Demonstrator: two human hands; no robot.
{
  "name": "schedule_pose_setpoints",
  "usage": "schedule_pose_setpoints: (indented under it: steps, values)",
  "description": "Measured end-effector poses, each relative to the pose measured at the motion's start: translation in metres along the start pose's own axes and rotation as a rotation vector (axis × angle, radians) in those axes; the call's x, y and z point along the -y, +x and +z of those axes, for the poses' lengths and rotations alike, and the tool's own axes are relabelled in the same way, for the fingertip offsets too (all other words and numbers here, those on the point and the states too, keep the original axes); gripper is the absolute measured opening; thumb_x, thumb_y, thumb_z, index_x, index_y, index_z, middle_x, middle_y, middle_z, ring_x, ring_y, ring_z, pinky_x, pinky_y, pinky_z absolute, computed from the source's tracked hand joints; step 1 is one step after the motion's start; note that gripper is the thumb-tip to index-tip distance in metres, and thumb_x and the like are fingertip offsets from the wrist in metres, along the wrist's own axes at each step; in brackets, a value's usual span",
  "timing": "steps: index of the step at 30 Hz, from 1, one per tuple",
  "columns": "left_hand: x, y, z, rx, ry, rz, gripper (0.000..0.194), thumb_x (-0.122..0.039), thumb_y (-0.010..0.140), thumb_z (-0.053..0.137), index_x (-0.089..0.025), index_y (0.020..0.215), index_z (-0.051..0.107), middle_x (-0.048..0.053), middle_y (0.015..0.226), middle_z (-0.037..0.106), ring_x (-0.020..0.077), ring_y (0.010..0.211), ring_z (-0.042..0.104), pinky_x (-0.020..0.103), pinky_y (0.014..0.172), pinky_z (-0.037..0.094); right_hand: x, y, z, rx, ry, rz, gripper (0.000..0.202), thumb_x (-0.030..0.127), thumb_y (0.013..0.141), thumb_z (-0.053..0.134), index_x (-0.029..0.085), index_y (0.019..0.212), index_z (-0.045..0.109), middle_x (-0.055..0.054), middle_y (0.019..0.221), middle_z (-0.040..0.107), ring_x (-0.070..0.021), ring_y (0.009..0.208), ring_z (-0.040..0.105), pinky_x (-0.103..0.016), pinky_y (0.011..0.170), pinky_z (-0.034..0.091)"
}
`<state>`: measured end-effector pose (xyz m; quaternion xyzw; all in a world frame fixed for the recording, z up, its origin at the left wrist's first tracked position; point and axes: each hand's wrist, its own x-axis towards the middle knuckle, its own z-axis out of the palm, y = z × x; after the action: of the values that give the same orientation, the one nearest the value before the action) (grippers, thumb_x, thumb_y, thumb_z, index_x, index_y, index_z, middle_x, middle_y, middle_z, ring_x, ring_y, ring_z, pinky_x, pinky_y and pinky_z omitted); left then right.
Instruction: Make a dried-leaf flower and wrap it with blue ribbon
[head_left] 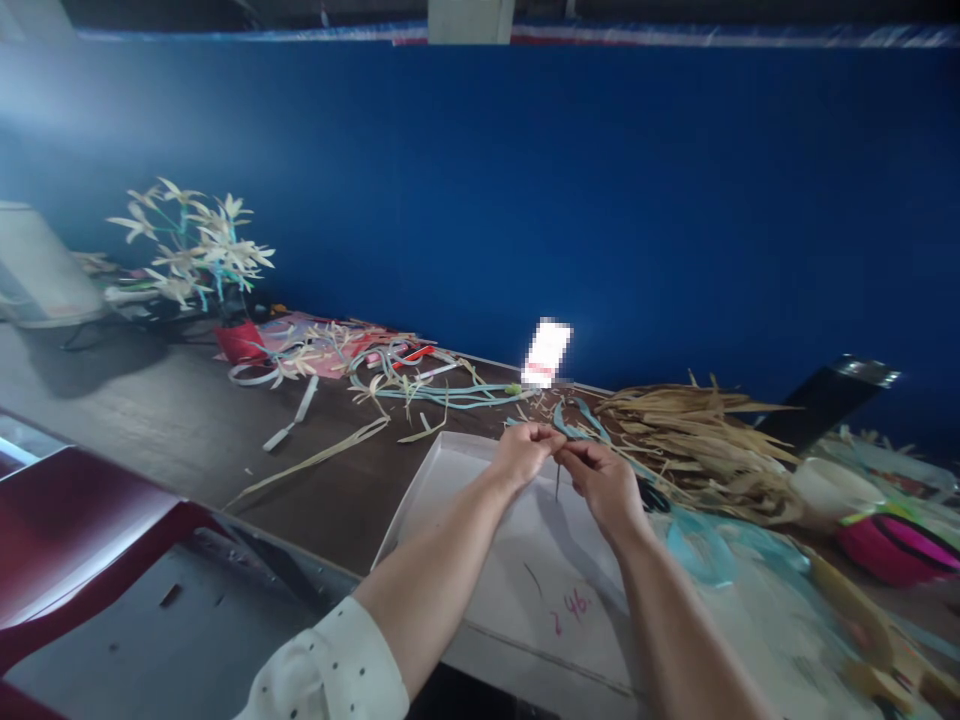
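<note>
Above a shallow white box lid (421,500), my left hand (525,455) and my right hand (609,490) meet at the fingertips. Both are closed in a pinch. A thin dark strand (558,482) hangs down from where the fingers of my right hand come together. What the left fingertips hold is too small to make out. Handwritten red marks and a short thin dark piece (532,578) show on the lid below my hands.
Dried husks (697,430) heap up at the right, near a white bowl (836,487) and a pink pouch (892,548). Pale blue cords (480,395) lie behind the lid, by a phone-shaped blurred patch (547,353). Husk flowers (217,240) stand in a red pot (241,342) at the left.
</note>
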<state>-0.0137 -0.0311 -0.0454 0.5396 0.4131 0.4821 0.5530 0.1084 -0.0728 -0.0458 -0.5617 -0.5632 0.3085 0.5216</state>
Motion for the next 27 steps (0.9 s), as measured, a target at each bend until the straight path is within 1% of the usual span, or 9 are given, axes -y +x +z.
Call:
schedule_pose_setpoints:
  steps: [4,8,11,13,15,20,23,27]
  values:
    - [0.002,0.0,0.0,-0.031,0.051,0.019,0.016,-0.028,0.069,0.064,-0.013,0.075,0.067,0.002,0.071,0.066,0.0113,0.067,0.057,0.023,0.067,0.044,-0.004,0.001,0.001,0.013,-0.009,0.0,0.034,0.048,0.069,0.064,0.016,0.081,0.068,0.004,0.049,0.045,-0.0081,0.042,0.033,-0.022,0.041,0.025]
    - [-0.001,-0.002,0.0,-0.038,0.082,0.03,0.018,-0.03,0.068,0.066,-0.013,0.076,0.068,0.003,0.073,0.067,0.0133,0.07,0.059,0.025,0.07,0.046,0.0,0.0,0.001,-0.011,-0.021,0.021,0.035,0.047,0.069,0.064,0.016,0.084,0.069,0.004,0.048,0.045,-0.0086,0.042,0.035,-0.022,0.041,0.026]
    - [-0.002,-0.001,-0.002,-0.008,0.048,0.034,0.027,-0.037,0.069,0.066,-0.015,0.083,0.07,0.005,0.078,0.069,0.0151,0.075,0.062,0.026,0.073,0.047,0.003,0.0,0.0,-0.061,0.007,0.042,0.034,0.046,0.068,0.066,0.016,0.083,0.069,0.004,0.048,0.046,-0.0088,0.042,0.036,-0.023,0.041,0.027]
    - [-0.002,-0.001,-0.003,0.031,0.029,0.057,0.035,-0.045,0.074,0.059,-0.017,0.092,0.07,0.005,0.084,0.07,0.0153,0.077,0.063,0.026,0.071,0.048,0.002,0.001,-0.001,-0.104,0.037,0.046,0.035,0.046,0.066,0.067,0.016,0.083,0.069,0.005,0.047,0.047,-0.0087,0.042,0.036,-0.023,0.041,0.028]
    - [-0.002,-0.002,-0.004,0.042,0.073,0.114,0.039,-0.048,0.078,0.053,-0.018,0.098,0.068,0.005,0.088,0.069,0.0153,0.079,0.063,0.025,0.07,0.048,-0.002,0.002,-0.003,-0.153,0.072,0.057,0.036,0.047,0.064,0.068,0.016,0.083,0.069,0.005,0.045,0.046,-0.0086,0.041,0.035,-0.023,0.04,0.027]
    - [-0.005,-0.011,-0.004,-0.053,0.326,0.358,0.031,-0.043,0.079,0.055,-0.019,0.094,0.067,0.003,0.087,0.069,0.0138,0.08,0.062,0.023,0.072,0.048,-0.009,0.006,-0.007,-0.278,0.22,0.109,0.037,0.046,0.062,0.07,0.015,0.082,0.068,0.006,0.043,0.044,-0.008,0.038,0.034,-0.022,0.037,0.025]
    - [-0.006,-0.015,-0.001,-0.086,0.442,0.506,0.027,-0.041,0.078,0.057,-0.02,0.093,0.066,0.003,0.087,0.067,0.0137,0.081,0.06,0.022,0.073,0.048,-0.01,0.007,-0.009,-0.31,0.236,0.12,0.038,0.046,0.06,0.07,0.013,0.08,0.068,0.005,0.041,0.044,-0.0077,0.037,0.034,-0.021,0.036,0.024]
    - [-0.005,-0.015,0.002,-0.071,0.528,0.604,0.025,-0.039,0.078,0.058,-0.02,0.092,0.066,0.003,0.084,0.065,0.0134,0.079,0.058,0.022,0.069,0.047,-0.01,0.008,-0.01,-0.327,0.209,0.116,0.042,0.047,0.059,0.071,0.012,0.082,0.068,0.005,0.042,0.045,-0.0079,0.037,0.035,-0.021,0.036,0.025]
